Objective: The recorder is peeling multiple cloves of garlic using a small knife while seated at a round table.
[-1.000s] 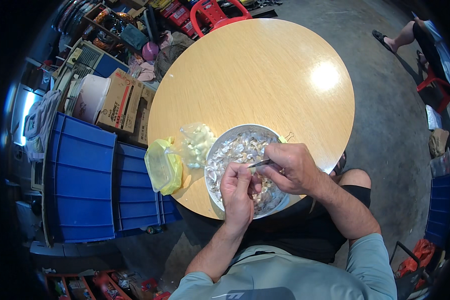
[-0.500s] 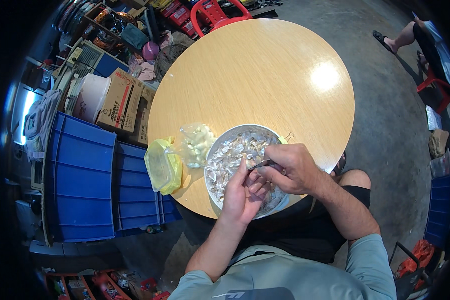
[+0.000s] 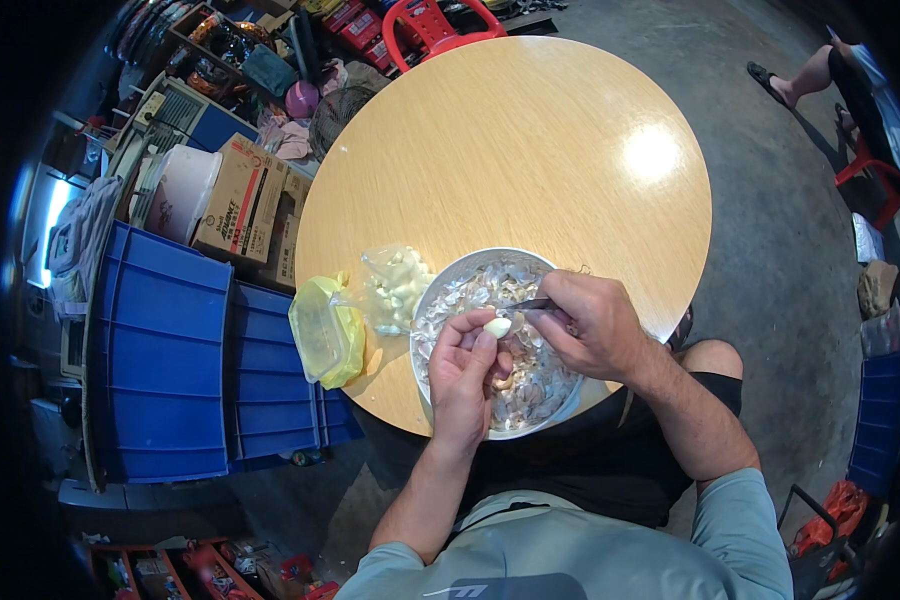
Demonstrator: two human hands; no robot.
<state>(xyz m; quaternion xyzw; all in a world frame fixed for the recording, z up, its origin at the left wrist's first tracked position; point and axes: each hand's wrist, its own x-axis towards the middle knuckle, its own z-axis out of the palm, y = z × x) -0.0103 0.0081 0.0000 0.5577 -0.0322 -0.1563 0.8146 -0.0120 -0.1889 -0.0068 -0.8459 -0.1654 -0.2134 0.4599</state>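
Note:
Between the thumb and fingers of my left hand (image 3: 462, 375) is a pale, peeled garlic clove (image 3: 497, 327). My right hand (image 3: 595, 325) is closed around a small knife (image 3: 527, 305), its dark blade pointing left just above the clove. Both hands are over a round white bowl (image 3: 419, 375) heaped with papery garlic skins (image 3: 467, 289). A clear plastic bag (image 3: 378, 260) holding peeled cloves (image 3: 402, 285) lies left of the bowl. The knife's handle is hidden in my right fist.
The bowl sits at the near edge of a round wooden table (image 3: 510, 130). Beside the bag is a clear plastic tub (image 3: 322, 335) in a yellow bag (image 3: 353, 345). Blue crates (image 3: 165, 360) and a cardboard box (image 3: 240, 205) stand left. A red chair (image 3: 440, 30) is behind; another person (image 3: 820, 75) sits far right.
My left hand has moved slightly left and turned, bringing the bare clove into view. The knife has come away from it, up and to the right.

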